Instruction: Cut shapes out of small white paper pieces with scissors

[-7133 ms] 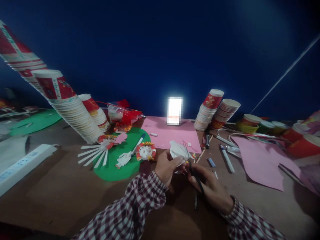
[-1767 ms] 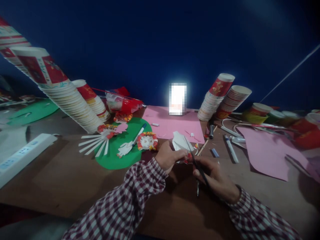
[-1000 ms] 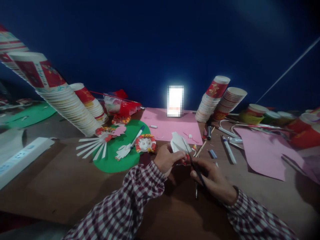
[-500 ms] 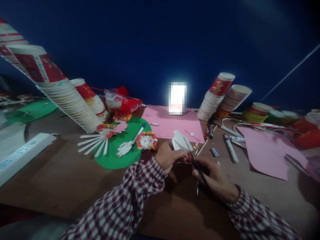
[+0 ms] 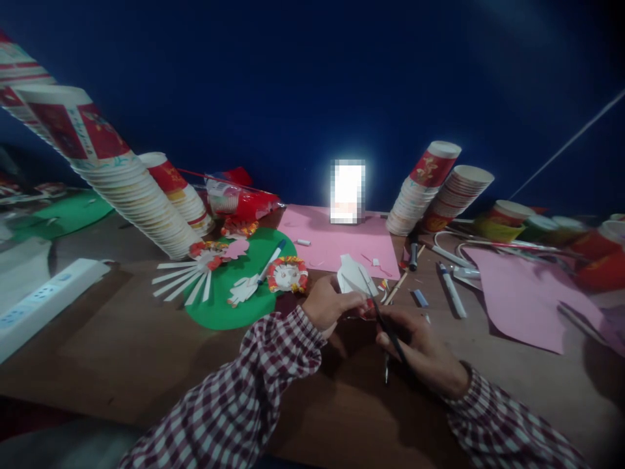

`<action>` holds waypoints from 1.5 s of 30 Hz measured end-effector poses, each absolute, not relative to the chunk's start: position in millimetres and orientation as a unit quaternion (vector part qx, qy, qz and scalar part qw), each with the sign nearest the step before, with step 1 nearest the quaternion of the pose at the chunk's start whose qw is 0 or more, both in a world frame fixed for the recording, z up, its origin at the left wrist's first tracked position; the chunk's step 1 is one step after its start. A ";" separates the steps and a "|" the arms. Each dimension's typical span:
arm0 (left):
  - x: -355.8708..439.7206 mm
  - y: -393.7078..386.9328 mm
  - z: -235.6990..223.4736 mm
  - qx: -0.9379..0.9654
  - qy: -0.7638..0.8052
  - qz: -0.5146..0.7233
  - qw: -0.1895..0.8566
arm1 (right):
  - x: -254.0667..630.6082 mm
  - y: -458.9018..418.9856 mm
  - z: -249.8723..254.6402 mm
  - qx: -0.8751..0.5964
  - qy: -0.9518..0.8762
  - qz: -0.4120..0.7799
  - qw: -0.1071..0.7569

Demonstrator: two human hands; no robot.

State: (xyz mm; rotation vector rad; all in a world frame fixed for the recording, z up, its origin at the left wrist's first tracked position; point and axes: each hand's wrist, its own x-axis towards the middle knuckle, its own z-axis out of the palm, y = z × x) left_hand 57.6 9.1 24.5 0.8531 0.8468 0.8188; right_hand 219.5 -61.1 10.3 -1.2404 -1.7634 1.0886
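Both hands, left (image 5: pixel 326 305) and right (image 5: pixel 420 348), angle inward, nearly meeting.

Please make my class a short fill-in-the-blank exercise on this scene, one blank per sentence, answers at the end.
1. The scissors are in the person's ____ hand.
2. The left hand holds a paper piece that is mostly ____ in colour.
3. A pen lies on a rounded sheet coloured ____.
4. The power strip lies towards the person's ____ side.

Missing words: right; white; green; left.
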 end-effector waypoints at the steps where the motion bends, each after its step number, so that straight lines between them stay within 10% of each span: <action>1: 57.5 9.3 23.9 0.393 0.384 0.373 0.747 | 219.6 -61.1 9.9 -0.480 -0.682 0.422 0.355; 45: 47.2 17.1 27.7 0.435 0.352 0.315 0.767 | 222.2 -61.3 13.7 -0.467 -0.676 0.463 0.332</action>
